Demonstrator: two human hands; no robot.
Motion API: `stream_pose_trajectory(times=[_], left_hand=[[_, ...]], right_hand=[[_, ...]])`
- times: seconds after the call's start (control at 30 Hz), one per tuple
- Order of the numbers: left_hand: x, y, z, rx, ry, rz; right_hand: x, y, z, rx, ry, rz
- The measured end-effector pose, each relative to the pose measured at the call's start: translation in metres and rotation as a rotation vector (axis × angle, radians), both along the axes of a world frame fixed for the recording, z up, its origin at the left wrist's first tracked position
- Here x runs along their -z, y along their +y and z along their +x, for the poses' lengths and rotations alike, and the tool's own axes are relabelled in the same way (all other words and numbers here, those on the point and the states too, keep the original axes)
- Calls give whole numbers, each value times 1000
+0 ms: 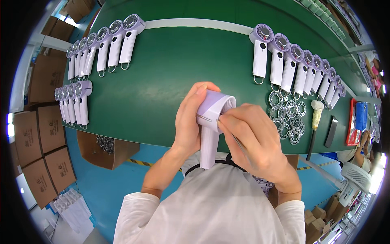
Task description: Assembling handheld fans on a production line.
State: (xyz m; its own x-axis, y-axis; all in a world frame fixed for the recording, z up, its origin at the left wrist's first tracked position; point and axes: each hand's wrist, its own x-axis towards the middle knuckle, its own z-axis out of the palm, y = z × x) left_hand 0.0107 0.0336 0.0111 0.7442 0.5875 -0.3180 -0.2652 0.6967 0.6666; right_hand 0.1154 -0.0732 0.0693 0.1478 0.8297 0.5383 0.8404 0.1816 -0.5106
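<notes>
Close in front of my body, a lilac and white handheld fan [209, 146] points its handle down toward me. Its round head is turned on its side, with the grille facing right. My left hand [188, 120] is closed around the left side of the head. At the head's right rim, the closed fingers of my right hand [258, 140] grip a thin metal tool [245, 150], perhaps tweezers. The tool's tip is hidden by the fingers and the rim.
On the green table [162, 85] stand rows of similar fans [126, 46] at left and more fans [277, 67] at right. Clear ring-shaped parts [290, 110] lie near a wrapped-head mallet [317, 116], a dark flat bar [331, 131] and a blue box [360, 116]. Cartons [50, 130] are stacked left.
</notes>
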Motion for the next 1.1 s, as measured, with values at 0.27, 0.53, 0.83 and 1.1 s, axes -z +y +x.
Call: stream_pose_trajectory(times=[0.27,0.53,0.83,1.1], left_hand=[[-4,-1,0,23,2,13],[7,1,2,97,32,-178],[-2,-2,13,187,19,-314],[-3,-5,11,182,69,-363]], right_hand=[[3,-4,4,-26,54,-3],[9,0,2,7,229,-34],[8,-8,13,-37,299,-71],[7,-10,12,-88,363,-86]])
